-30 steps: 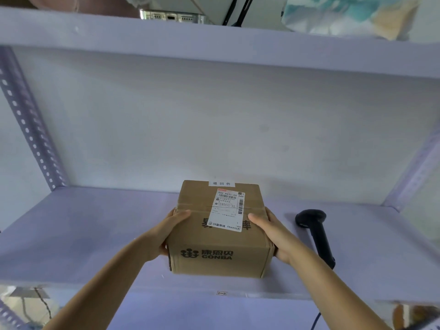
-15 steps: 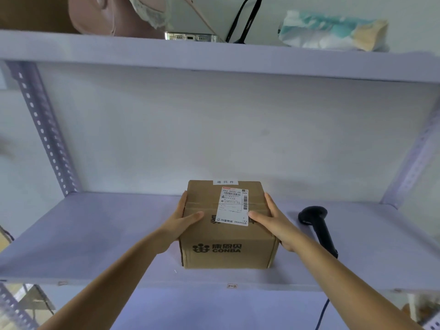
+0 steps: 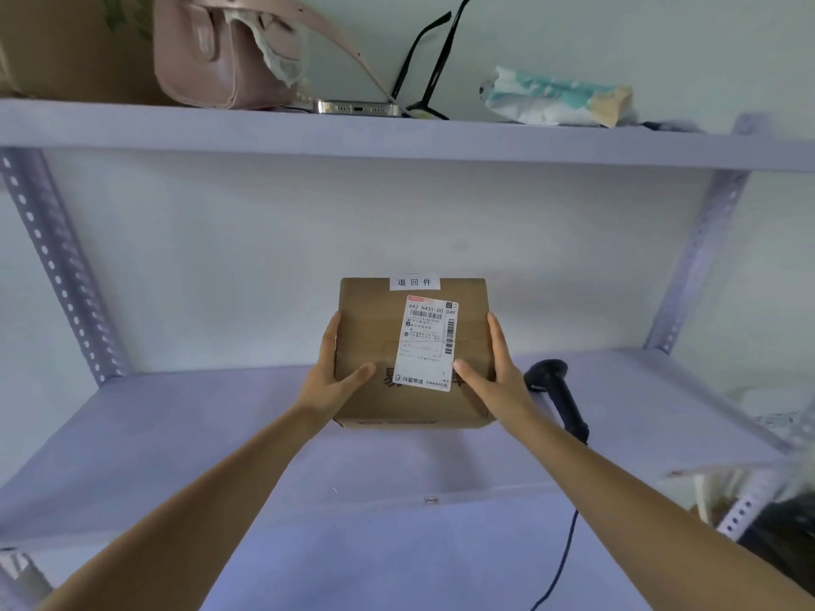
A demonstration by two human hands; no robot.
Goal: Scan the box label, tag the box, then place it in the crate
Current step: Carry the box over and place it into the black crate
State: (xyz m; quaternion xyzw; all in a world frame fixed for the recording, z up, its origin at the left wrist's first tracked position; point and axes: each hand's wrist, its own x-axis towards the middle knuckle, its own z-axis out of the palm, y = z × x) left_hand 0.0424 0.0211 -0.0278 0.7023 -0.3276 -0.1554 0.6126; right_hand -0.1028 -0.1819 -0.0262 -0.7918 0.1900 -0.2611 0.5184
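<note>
A brown cardboard box [image 3: 375, 332] is held above the pale shelf [image 3: 185, 425], tilted so its top faces me. A white shipping label [image 3: 425, 343] with barcodes is stuck on that top, and a small white tag [image 3: 413, 282] with black characters sits at its far edge. My left hand [image 3: 333, 381] grips the box's left side, thumb on top. My right hand [image 3: 496, 377] grips the right side, thumb beside the label. A black barcode scanner [image 3: 558, 396] lies on the shelf just right of my right hand, its cable hanging over the front edge.
The upper shelf [image 3: 441, 138] carries a pink bag [image 3: 211, 50], a phone [image 3: 357, 108], black cables and a crumpled packet [image 3: 555, 97]. Perforated metal uprights [image 3: 57, 266] stand at both sides. No crate is in view.
The box has been lifted and tipped toward me, so its top with the label now faces the camera and the printed front is nearly hidden. The view has shifted upward.
</note>
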